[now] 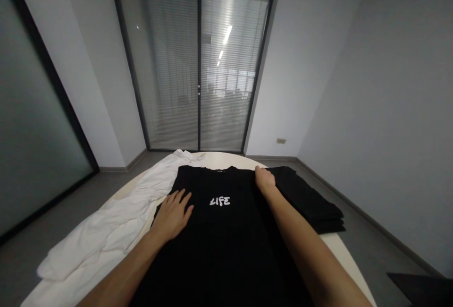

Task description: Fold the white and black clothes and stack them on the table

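Observation:
A black T-shirt (219, 245) with a white print on its chest lies spread before me, its collar at the far end. My left hand (173, 213) rests flat on the shirt's left side, fingers apart. At the far right shoulder, my right hand (264, 178) has its fingers closed on the T-shirt's edge. Right beside that hand is a stack of folded black garments (304, 198). Along the left side lies crumpled white cloth (106, 222), partly next to the black shirt.
All the fabric lies on a round pale table (348, 260), with its curved edge showing at right and far end. Beyond stand glass doors with blinds (198, 71) and grey walls. A dark flat object (421, 290) sits low at the right.

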Available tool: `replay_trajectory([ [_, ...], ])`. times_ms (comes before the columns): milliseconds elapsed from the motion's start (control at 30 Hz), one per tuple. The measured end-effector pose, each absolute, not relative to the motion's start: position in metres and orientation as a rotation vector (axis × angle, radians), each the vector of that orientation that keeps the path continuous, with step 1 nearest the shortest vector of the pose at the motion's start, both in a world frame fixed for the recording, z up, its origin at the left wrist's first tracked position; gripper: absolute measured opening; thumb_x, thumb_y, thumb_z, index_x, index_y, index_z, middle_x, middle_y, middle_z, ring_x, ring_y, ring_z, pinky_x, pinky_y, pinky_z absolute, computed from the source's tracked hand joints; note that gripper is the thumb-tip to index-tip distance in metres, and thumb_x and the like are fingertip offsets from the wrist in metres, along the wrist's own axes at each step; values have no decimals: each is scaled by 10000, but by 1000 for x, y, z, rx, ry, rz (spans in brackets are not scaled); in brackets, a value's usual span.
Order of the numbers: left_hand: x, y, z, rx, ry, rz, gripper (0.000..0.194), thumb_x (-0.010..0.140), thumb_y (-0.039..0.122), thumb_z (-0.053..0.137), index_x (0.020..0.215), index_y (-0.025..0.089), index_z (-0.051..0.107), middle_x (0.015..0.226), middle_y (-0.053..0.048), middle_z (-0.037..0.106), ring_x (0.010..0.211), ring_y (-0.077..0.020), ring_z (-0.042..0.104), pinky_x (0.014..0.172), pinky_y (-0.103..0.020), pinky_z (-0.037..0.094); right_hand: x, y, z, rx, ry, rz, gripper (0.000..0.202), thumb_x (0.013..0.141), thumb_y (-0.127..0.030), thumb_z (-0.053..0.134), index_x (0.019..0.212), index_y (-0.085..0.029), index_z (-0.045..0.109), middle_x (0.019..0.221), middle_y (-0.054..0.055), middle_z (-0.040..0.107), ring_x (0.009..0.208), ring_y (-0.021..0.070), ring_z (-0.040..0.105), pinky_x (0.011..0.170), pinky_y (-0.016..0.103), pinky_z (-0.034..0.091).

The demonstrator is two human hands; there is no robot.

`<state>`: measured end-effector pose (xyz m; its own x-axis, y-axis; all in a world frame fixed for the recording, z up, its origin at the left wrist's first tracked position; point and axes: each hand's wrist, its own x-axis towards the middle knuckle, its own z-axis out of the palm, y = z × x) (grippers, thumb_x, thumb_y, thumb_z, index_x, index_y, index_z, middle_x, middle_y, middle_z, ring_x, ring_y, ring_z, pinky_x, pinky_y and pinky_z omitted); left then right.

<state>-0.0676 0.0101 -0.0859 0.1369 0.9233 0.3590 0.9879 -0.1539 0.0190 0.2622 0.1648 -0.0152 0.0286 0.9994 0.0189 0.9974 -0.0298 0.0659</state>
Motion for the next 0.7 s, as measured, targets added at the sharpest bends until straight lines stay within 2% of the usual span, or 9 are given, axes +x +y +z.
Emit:
replay_trajectory([
  [167,-69,12,-89,-2191,-1864,-392,495,979,419,437,1398,189,565,1465,-121,531,1338,-311,484,1122,-461,350,266,150,-12,2268,2145,0,383,949,-108,385,1269,-108,595,1217,227,655,1120,266,661,885,349,516],
  [233,-70,12,-90,-2190,-1862,-395,493,980,413,433,1396,186,567,1466,-125,530,1340,-316,483,1122,-462,349,273,146,-9,2266,2101,-89,339,903,-124,483,1195,-91,654,1115,224,699,1062,268,687,856,339,526],
  [367,-70,12,-91,-2197,-1869,-413,487,976,404,441,1388,183,575,1460,-132,534,1335,-321,489,1117,-471,355,286,141,-4,2222,2044,-271,195,836,-157,601,954,-106,748,843,155,746,812,216,734,748,279,538],
  [433,-70,12,-91,-2198,-1872,-415,492,974,409,442,1390,183,572,1458,-130,537,1334,-321,491,1112,-471,362,289,136,-3,2225,2063,-258,194,852,-162,597,966,-118,747,883,150,749,820,214,734,729,268,535],
  [567,-69,11,-89,-2208,-1858,-434,488,975,400,432,1376,167,586,1453,-139,541,1337,-327,490,1115,-470,359,286,120,-3,2273,2131,-56,281,920,-116,499,1116,-130,700,1099,198,708,1025,263,699,812,318,528],
  [700,-68,10,-88,-2213,-1871,-470,480,967,390,442,1364,167,594,1448,-132,548,1343,-319,488,1124,-470,352,275,104,-11,2291,2157,95,359,956,-64,368,1153,-100,666,1169,234,662,1067,278,678,871,364,512],
])
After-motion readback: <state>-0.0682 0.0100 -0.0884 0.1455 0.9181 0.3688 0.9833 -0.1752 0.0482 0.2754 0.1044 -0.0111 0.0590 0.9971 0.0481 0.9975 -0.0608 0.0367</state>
